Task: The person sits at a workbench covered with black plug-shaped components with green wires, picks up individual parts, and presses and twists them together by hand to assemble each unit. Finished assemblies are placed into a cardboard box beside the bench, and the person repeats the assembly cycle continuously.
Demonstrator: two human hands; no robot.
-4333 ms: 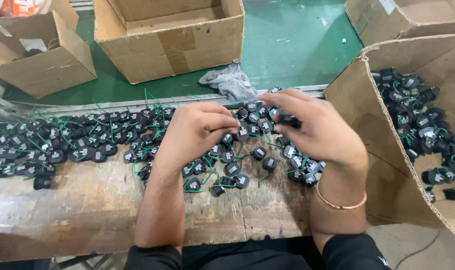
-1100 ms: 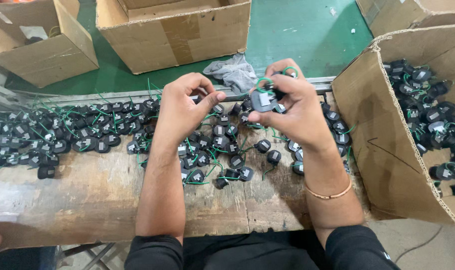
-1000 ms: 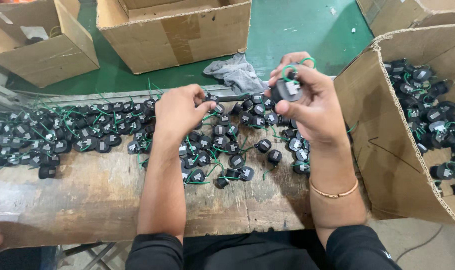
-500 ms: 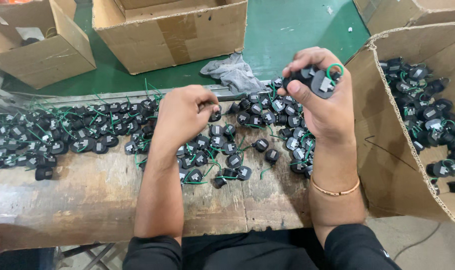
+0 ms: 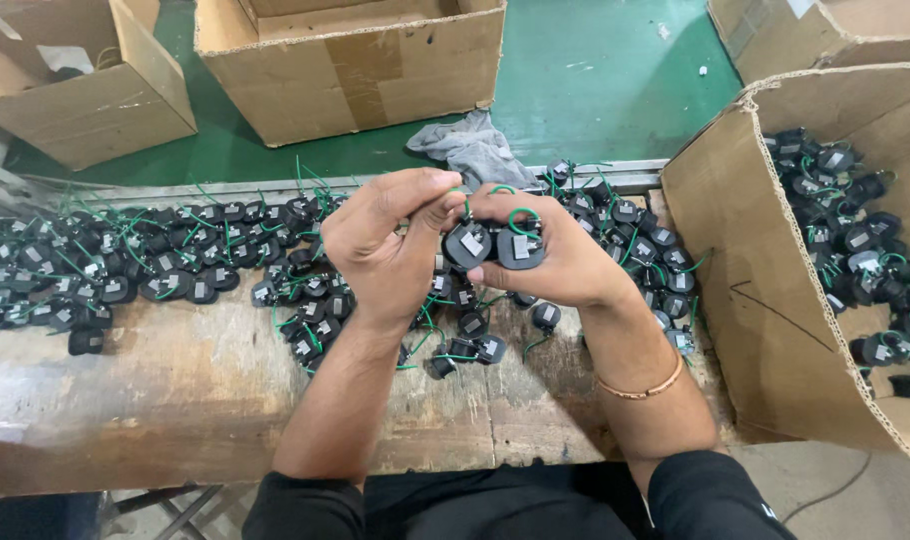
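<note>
Two small black round components (image 5: 495, 245), each bearing a pale square label and a loop of green wire, sit side by side in my right hand (image 5: 555, 262), raised just above the middle of the workbench. Beneath and around them lies a scatter of like black components (image 5: 175, 270) with green leads, thick to the left, thinner under my wrists and toward the right edge, so that the held pair is seen against a crowded background. A crumpled grey rag (image 5: 472, 150) lies just beyond, at the bench's metal rail. To the right an open cardboard box (image 5: 765, 300), tipped toward me, holds many more of the same parts (image 5: 855, 250); further cardboard boxes (image 5: 355, 60) stand on the green floor (image 5: 595, 70) past the bench. The work surface is a worn, stained wooden benchtop (image 5: 175, 400). My right hand is closed about the two components, thumb across their faces, a thin bracelet (image 5: 640, 385) on that wrist. My left hand (image 5: 390, 245) is curled, its thumb and forefinger pinched on a green wire at the top of the left-hand component.
</note>
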